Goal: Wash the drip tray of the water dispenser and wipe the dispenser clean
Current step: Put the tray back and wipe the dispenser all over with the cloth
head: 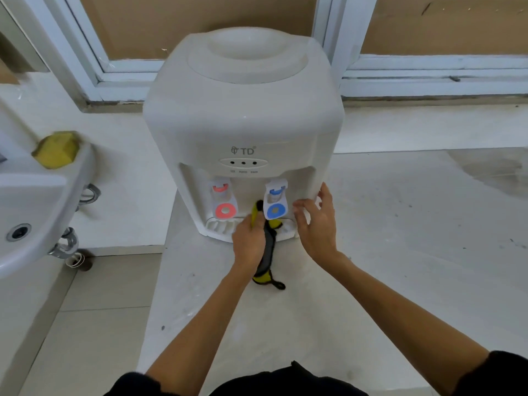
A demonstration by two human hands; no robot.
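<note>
Dispenser [243,121], white and marked TD, stands on a pale ledge [371,224] in front of a window frame [400,67], its top basin bare. Down in its front recess hang two taps, a red tap [224,201] on the left and a blue tap [275,201] on the right, and below them the white drip tray [218,225] sits in its slot at the foot of the machine. The left hand [248,241] is closed around a yellow and grey cloth [267,244], pressing its upper end into the recess between the taps while the rest trails down across the tray's front onto the ledge, where a black loop lies at its lower end. The right hand [317,221] has its fingers spread and loose, resting against the dispenser's lower right corner just beside the blue tap, holding nothing. Off to the left a white sink [37,201] juts out, with a yellow sponge [55,150] lying on its rim.
</note>
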